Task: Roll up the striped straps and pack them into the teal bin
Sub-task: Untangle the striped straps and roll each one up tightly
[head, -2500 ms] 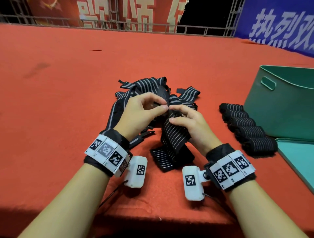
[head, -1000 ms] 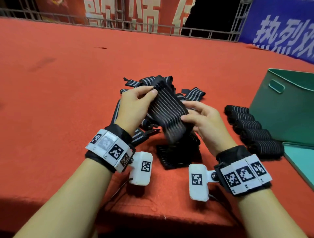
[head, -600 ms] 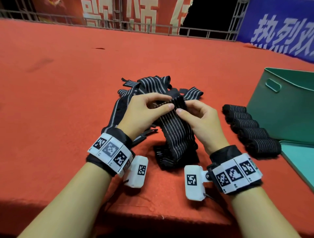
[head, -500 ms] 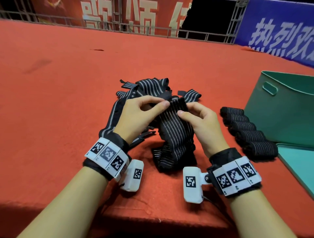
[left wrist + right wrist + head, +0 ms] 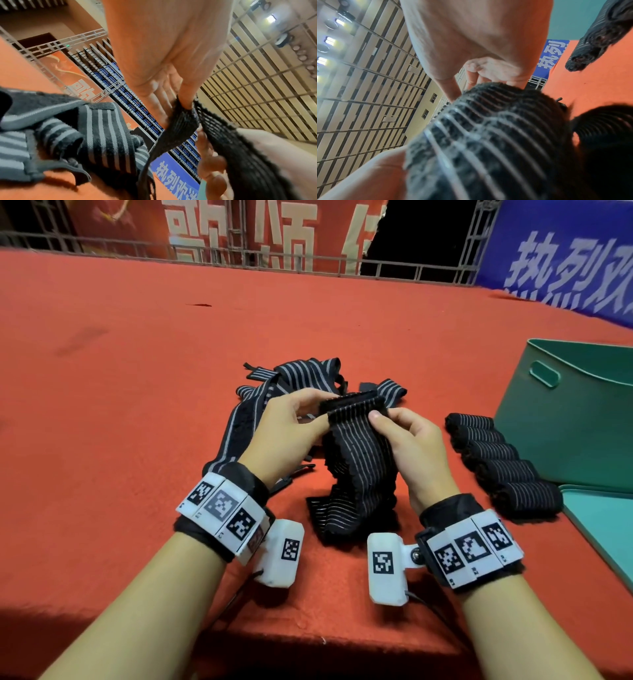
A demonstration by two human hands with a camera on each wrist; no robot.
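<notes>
A black strap with thin white stripes [image 5: 356,463] hangs between both hands above the red surface, its top end folded over. My left hand [image 5: 291,426] pinches that folded end from the left, and the left wrist view shows the strap [image 5: 180,121] caught between thumb and fingers. My right hand [image 5: 407,436] pinches the same end from the right, thumb on the fold. The right wrist view is filled by the striped strap [image 5: 479,135]. A heap of loose striped straps [image 5: 291,378] lies behind the hands. The teal bin [image 5: 579,419] stands at the right.
Several rolled straps [image 5: 500,460] lie in a row against the bin's near wall. A teal lid [image 5: 606,529] lies flat at the right edge. The red surface's front edge [image 5: 308,642] runs just below my wrists. A metal railing [image 5: 274,265] and banners stand far behind.
The strap's top end has been turned over into a fold between my fingertips. Earlier both hands held it stretched and lifted; now they are close together at the fold.
</notes>
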